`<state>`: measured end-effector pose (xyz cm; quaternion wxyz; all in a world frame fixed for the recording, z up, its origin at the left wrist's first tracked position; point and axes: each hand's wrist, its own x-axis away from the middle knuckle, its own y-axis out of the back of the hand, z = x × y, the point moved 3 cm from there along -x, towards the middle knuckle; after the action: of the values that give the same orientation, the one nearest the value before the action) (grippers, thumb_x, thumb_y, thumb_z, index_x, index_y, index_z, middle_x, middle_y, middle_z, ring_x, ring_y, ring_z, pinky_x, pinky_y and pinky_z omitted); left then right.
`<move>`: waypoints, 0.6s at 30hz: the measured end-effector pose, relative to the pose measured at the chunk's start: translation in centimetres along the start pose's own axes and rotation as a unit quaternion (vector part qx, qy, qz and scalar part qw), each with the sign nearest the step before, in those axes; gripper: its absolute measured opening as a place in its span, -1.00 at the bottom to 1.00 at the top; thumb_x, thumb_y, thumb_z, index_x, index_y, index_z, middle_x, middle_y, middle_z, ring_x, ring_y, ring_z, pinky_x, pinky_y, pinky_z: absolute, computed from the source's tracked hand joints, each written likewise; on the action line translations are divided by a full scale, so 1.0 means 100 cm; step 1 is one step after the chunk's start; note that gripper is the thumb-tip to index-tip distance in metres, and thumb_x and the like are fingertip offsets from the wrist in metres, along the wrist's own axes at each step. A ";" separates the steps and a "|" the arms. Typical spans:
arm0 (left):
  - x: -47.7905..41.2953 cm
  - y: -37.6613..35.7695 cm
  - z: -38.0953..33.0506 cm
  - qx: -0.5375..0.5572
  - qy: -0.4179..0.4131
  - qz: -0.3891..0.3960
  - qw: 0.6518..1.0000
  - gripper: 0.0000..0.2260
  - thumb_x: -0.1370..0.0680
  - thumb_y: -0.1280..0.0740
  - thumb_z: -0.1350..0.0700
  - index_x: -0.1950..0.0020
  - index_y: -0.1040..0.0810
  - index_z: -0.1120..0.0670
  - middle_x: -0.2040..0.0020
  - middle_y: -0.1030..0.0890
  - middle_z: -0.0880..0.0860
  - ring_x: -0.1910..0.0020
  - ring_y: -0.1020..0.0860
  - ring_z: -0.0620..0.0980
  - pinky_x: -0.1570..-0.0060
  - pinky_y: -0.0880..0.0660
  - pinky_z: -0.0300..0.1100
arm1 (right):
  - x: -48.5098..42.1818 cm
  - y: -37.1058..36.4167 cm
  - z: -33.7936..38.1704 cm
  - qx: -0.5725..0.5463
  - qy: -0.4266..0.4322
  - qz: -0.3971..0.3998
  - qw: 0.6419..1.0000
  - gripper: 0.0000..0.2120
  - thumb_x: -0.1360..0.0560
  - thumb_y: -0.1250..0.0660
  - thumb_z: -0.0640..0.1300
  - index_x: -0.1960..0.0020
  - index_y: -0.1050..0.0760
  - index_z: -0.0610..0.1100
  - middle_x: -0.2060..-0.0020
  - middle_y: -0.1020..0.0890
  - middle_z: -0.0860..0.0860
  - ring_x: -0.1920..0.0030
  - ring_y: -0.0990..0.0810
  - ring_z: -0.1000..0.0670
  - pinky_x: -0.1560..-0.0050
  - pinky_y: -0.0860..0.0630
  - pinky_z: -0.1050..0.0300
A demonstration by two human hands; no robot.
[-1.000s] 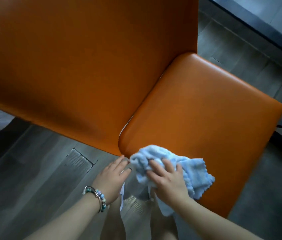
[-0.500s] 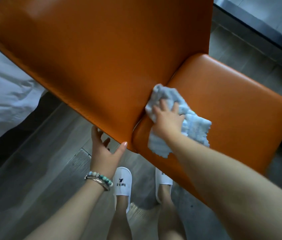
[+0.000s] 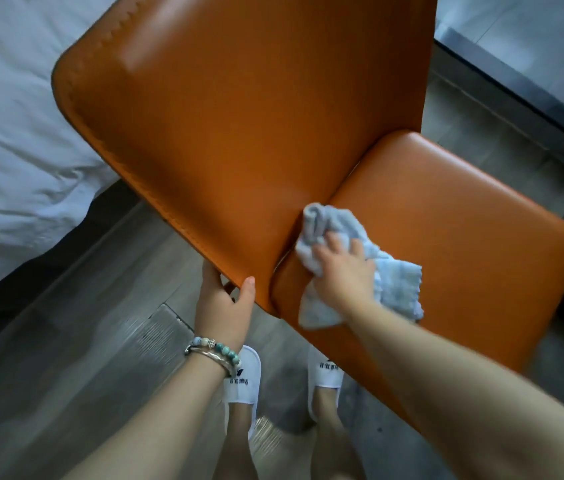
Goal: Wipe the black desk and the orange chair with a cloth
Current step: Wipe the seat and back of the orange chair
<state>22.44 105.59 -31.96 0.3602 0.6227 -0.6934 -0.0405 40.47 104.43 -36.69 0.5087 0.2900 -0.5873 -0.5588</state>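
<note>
Our pale blue cloth (image 3: 396,282) lies bunched on the seat of the orange chair (image 3: 256,133), at the crease under its glossy, stitched backrest. Our right hand (image 3: 343,271) presses it down, fingers (image 3: 334,242) curled into the folds. Our left hand (image 3: 223,306) grips the backrest's lower corner, thumb in front and the other fingers hidden behind. A white bed (image 3: 14,133) stands left. Our white slippers (image 3: 244,379) rest on the grey floor (image 3: 66,358), one partly hidden by the seat.
</note>
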 end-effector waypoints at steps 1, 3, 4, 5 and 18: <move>0.001 -0.001 0.001 0.009 0.006 -0.010 1.000 -0.56 -0.53 -0.32 0.15 -0.37 -0.27 0.02 -0.11 -0.53 -0.05 0.04 -0.56 -0.05 0.25 -0.41 -0.38 | 0.017 -0.015 0.011 0.018 0.040 0.006 0.999 -0.51 -0.15 -0.50 -0.08 -0.08 -0.55 0.04 -0.15 -0.54 0.02 -0.07 -0.44 -0.18 0.23 -0.46 0.00; 0.002 -0.005 0.002 0.033 0.033 -0.020 0.999 -0.53 -0.52 -0.32 0.19 -0.39 -0.26 0.05 -0.06 -0.52 -0.07 0.24 -0.51 -0.23 0.29 -0.37 -0.37 | 0.060 -0.039 0.025 0.009 0.157 0.034 0.987 -0.56 -0.01 -0.49 -0.08 0.11 -0.59 0.05 0.05 -0.61 0.07 0.12 -0.45 -0.13 0.37 -0.41 0.10; 0.003 -0.007 0.002 0.037 0.050 -0.019 0.998 -0.54 -0.53 -0.31 0.18 -0.39 -0.26 0.05 -0.04 -0.52 -0.06 0.28 -0.47 -0.29 0.25 -0.36 -0.32 | 0.077 -0.044 0.024 -0.034 0.208 0.053 0.976 -0.63 -0.04 -0.44 -0.07 0.15 -0.59 0.05 0.10 -0.61 0.10 0.18 -0.49 -0.11 0.38 -0.41 0.12; 0.004 -0.009 0.004 0.033 0.064 -0.016 0.997 -0.56 -0.53 -0.31 0.17 -0.37 -0.27 0.04 -0.01 -0.54 -0.06 0.29 -0.44 -0.31 0.25 -0.35 -0.28 | 0.084 -0.038 0.015 -0.089 0.232 0.065 0.966 -0.69 -0.10 -0.35 -0.05 0.15 -0.60 0.04 0.12 -0.62 0.11 0.23 -0.53 -0.11 0.37 -0.45 0.12; -0.006 -0.033 0.006 0.070 0.155 -0.047 0.984 -0.80 -0.50 -0.38 0.07 -0.09 -0.47 0.01 0.04 -0.50 -0.04 0.05 -0.43 0.01 0.02 -0.31 -0.14 | -0.155 0.083 -0.091 -0.015 -0.050 -0.010 0.999 -0.54 -0.51 -0.22 -0.04 -0.38 -0.24 -0.07 -0.38 -0.30 -0.09 -0.35 -0.25 -0.25 -0.25 -0.25 -0.24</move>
<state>24.84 105.17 -34.41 0.4167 0.6766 -0.6007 0.0878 55.61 116.98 -34.37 0.4778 0.2601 -0.6007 -0.5858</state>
